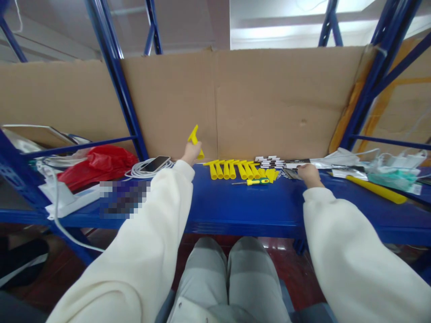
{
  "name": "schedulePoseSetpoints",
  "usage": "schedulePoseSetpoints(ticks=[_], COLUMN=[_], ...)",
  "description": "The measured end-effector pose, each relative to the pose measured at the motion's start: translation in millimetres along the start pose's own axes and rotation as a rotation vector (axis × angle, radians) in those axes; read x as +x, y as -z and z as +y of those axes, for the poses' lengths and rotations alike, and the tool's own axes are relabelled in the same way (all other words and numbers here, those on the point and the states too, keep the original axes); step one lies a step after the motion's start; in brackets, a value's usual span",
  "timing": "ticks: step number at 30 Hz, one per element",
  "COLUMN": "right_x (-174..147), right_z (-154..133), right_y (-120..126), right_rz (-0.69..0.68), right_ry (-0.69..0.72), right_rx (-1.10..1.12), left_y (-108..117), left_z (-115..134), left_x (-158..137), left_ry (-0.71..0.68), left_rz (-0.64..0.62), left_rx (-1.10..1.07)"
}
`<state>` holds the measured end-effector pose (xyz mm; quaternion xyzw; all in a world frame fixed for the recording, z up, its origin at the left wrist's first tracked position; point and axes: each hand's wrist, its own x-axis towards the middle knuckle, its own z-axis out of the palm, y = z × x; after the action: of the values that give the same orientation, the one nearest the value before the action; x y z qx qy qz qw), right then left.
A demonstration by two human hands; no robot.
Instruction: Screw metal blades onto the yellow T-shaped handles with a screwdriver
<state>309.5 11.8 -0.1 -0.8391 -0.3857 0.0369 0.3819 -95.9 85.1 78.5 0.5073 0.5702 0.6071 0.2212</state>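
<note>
My left hand [191, 152] is raised in front of the cardboard, its fingers wrapped round a yellow T-shaped plastic handle [194, 133] whose wide head points up. Several similar yellow handles [226, 170] lie in a row on the blue shelf to its right. My right hand [309, 173] is down at the back of the shelf, fingers curled at some thin, dark flat pieces [292, 173]; what it grips is too small to make out. Between the hands lie small yellow pieces [269, 174], a yellow-green screwdriver [257, 181] and a stack of small black-and-white packets [269, 161].
A cardboard sheet [269, 98] stands behind the blue shelf [235, 206]. On the left lie a red plastic bag [97, 163], a coiled white cable [139, 170] and a phone [156, 164]. A long yellow piece [377, 189] and clear bags [392, 175] lie on the right.
</note>
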Motion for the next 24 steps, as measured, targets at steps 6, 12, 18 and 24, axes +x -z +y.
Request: schedulePoseSetpoints(ticks=[6,12,18,24], right_x=[-5,-7,-5,5], right_z=[4,9,6,14], right_y=[-1,-9,-10,-18], right_rz=[-0.007,-0.008,-0.006,0.006], right_ry=[-0.050,-0.041,0.001,0.033], right_rx=[-0.162,-0.263,-0.315,-0.291], left_y=[13,-7,-34,-33], left_z=[36,35,-4,-33], left_x=[-27,-72,-86,-89], left_ry=[-0.028,-0.176,-0.254,-0.459], left_rz=[-0.083,-0.334,-0.323,-0.391], left_rx=[-0.052,0.160,0.266,0.550])
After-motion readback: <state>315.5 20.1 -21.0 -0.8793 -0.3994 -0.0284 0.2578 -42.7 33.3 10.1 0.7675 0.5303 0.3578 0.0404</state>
